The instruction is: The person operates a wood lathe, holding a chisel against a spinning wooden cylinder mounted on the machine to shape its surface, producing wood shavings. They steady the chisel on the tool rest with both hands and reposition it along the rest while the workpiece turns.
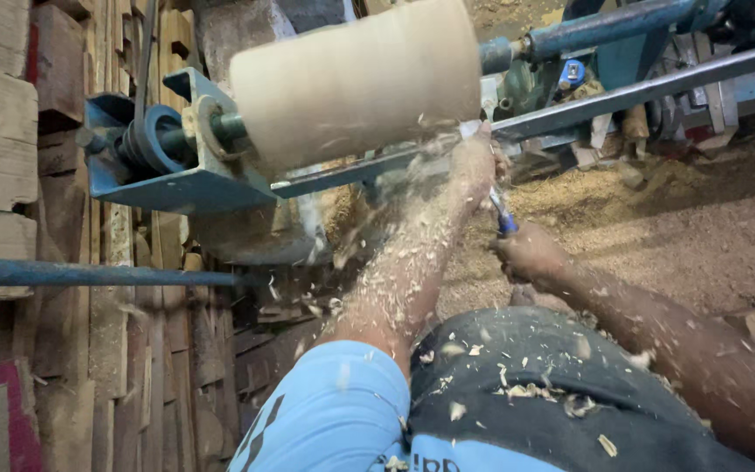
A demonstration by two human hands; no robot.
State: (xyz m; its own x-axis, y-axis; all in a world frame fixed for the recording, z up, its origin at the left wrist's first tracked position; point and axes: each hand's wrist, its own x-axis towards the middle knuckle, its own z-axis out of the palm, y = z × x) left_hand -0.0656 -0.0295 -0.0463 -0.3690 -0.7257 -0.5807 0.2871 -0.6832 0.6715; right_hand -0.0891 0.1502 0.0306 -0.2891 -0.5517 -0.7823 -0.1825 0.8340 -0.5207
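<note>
A pale wooden cylinder (356,83) is sitting mounted horizontally in a blue metal lathe frame (176,179), high in the centre of the view, its surface blurred. A pulley and shaft (146,140) are standing at its left end; a blue bar (605,26) is meeting its right end.

A long steel rest bar (648,87) is running below and in front of the cylinder, slanting up to the right. The left hand (474,162) is lying on this bar directly beneath the cylinder's lower right edge, fingers closed over the front of a tool; its blade tip cannot be seen. The right hand (526,253) is sitting lower and nearer the body, fist clenched around the blue-handled tool (504,218), whose shaft is spanning the short gap between the two hands. The hands are near each other but not touching.

Wood shavings (369,236) are flying through the air below the cylinder and are coating the left forearm (395,280), the blue sleeve (334,411) and the dark garment (535,385). Sawdust (701,236) is covering the floor at right. Stacked wooden planks (10,131) are standing at left.
</note>
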